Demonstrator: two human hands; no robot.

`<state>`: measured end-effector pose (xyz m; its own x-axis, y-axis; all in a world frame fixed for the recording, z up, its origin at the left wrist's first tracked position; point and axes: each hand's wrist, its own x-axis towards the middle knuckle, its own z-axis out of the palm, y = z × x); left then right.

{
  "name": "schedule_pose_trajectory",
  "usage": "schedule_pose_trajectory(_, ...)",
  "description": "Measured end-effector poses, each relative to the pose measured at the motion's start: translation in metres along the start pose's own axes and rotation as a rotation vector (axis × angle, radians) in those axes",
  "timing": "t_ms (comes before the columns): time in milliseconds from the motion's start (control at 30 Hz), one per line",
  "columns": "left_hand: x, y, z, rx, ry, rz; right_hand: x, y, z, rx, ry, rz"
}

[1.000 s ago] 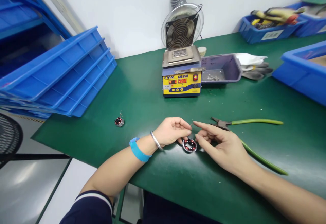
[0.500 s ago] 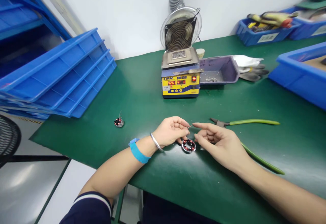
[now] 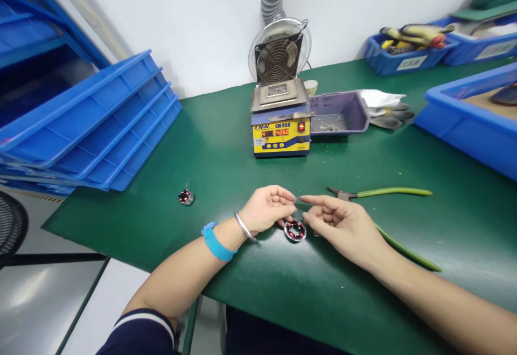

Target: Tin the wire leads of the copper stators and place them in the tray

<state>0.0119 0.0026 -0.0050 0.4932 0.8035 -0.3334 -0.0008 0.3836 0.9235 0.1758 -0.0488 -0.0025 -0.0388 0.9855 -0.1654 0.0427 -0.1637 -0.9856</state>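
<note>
A ring-shaped coil part [image 3: 295, 231] with red-brown windings sits on the green table, just below the fingertips. My left hand [image 3: 272, 208] rests at its upper left, fingers curled and thumb pressed toward them around thin wire ends that rise from the part. My right hand [image 3: 343, 223] is to the right, index finger stretched toward the wire tips and thumb apart from it, with nothing visible between them. Green-handled pliers [image 3: 393, 191] lie open behind and partly under my right hand. A second coil part [image 3: 186, 197] with upright wires stands farther left.
A yellow and blue heating unit [image 3: 281, 135] with a fan stands behind the hands. Beside it are a purple tray [image 3: 361, 112] and gloves [image 3: 385, 115]. Blue bins [image 3: 464, 123] stand at the right; stacked blue crates [image 3: 100, 123] lean at the left.
The whole view has shifted slightly, moving the table items a little left. Both hands keep nearly the same pose by the coil part. The heating unit's display reads differently.
</note>
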Motion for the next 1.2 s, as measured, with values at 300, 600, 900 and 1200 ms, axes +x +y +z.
schedule_pose_trajectory(300,-0.001,0.000,0.002,-0.006,0.004,0.016,0.006,0.001,0.002,0.059,0.019,0.043)
schedule_pose_trajectory(600,-0.003,0.002,0.004,0.005,0.021,0.035,0.011,-0.007,0.002,0.042,0.000,0.100)
schedule_pose_trajectory(900,-0.004,0.004,0.006,0.005,0.072,0.038,0.008,-0.009,-0.003,0.000,-0.064,0.101)
schedule_pose_trajectory(1200,-0.005,0.006,0.012,0.049,0.075,0.064,0.007,-0.012,-0.001,-0.015,-0.104,0.082)
